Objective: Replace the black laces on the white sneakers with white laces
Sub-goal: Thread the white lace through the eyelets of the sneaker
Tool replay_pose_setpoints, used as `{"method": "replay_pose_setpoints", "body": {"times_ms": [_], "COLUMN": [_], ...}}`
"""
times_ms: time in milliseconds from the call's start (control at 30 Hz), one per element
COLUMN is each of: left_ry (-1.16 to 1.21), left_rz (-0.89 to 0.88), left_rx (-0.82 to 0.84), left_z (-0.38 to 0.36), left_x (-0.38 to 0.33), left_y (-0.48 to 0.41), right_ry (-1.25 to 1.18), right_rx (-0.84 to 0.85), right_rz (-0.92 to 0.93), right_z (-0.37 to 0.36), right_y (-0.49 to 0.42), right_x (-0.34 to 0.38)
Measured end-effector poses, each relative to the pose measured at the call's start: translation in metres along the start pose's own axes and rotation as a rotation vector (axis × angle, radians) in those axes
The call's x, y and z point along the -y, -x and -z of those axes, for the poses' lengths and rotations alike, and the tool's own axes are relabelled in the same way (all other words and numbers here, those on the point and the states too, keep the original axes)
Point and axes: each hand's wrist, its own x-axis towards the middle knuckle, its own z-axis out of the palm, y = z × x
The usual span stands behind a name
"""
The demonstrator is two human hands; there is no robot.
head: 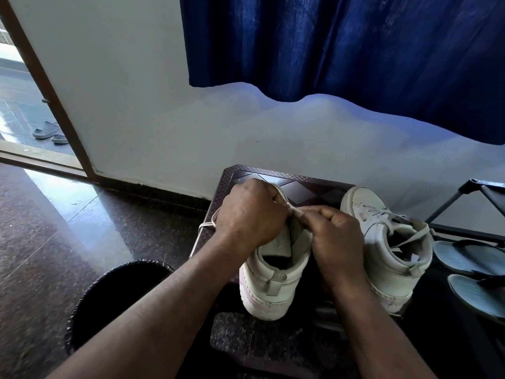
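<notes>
Two white sneakers point(270, 283) point(382, 253), two hands point(248, 214) point(336, 239), four sandals point(464, 258) point(475, 294) point(45, 129) point(59, 138), one black bin point(114, 291), one curtain point(328, 45).

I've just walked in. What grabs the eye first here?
Two bare hands meet mid-frame over a white sneaker: the left hand and right hand pinch a pale lace at its top. A second sneaker, laced in white, stands just to its right. Above, a deep blue curtain hangs across the pale wall.

The left hand point(250, 214) and right hand point(337, 236) are bare, forearms point(169, 305) uncovered too.
</notes>
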Motion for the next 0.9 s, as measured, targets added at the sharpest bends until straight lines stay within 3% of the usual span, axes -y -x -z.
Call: {"method": "replay_pose_setpoints", "body": {"times_ms": [67, 233, 467, 567, 667, 733, 900], "left_ry": [-0.012, 0.031, 0.056, 0.052, 0.085, 0.093, 0.089], "left_rz": [-0.023, -0.015, -0.032, -0.066, -0.064, -0.069, -0.072], "left_rx": [0.023, 0.099, 0.125, 0.149, 0.184, 0.177, 0.144], "left_z": [0.001, 0.004, 0.006, 0.010, 0.015, 0.015, 0.012], "left_x": [0.002, 0.006, 0.011, 0.009, 0.010, 0.012, 0.010], "left_y": [-0.002, -0.006, -0.009, -0.008, -0.007, -0.006, -0.004], "right_ry": [-0.083, -0.478, -0.440, -0.285, -0.356, -0.405, -0.421], "right_rx": [0.030, 0.159, 0.213, 0.095, -0.135, -0.163, 0.121], "right_rz": [-0.021, -0.277, -0.297, -0.210, -0.178, -0.163, -0.261], "right_z": [-0.001, -0.001, -0.008, -0.011, -0.011, -0.010, -0.016], "right_y": [0.000, -0.009, -0.011, -0.014, -0.022, -0.023, -0.012], "right_x": [-0.001, -0.011, -0.012, -0.016, -0.013, -0.010, -0.010]}}
